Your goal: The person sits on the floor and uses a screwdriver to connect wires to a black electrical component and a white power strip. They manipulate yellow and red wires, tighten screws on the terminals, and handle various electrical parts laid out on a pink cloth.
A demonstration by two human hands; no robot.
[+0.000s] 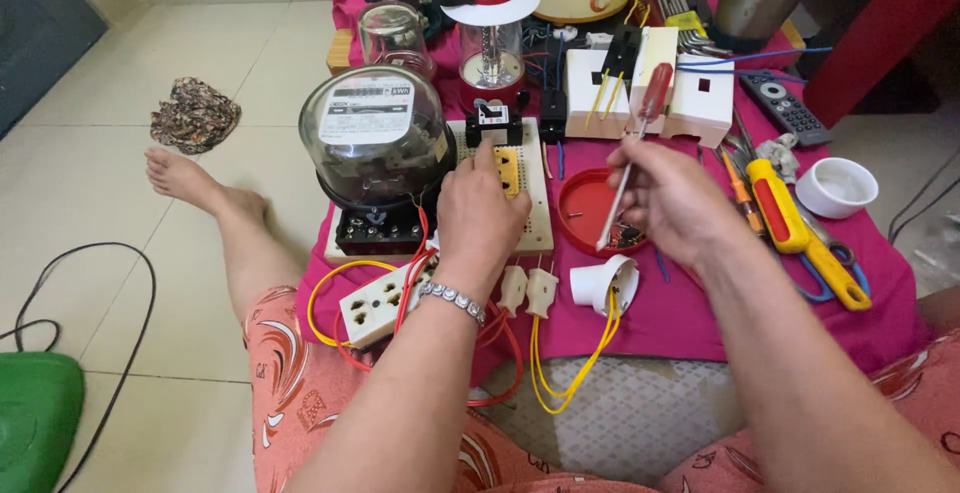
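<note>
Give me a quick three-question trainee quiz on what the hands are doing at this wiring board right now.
1. True or false: the right hand holds a red-handled screwdriver.
2. What does the left hand touch? A) the yellow part on the cream board B) the remote control C) the white cup
3. Fill in: the screwdriver's tip points down into the red ____.

Key: 1 true; 2 A; 3 lid.
</note>
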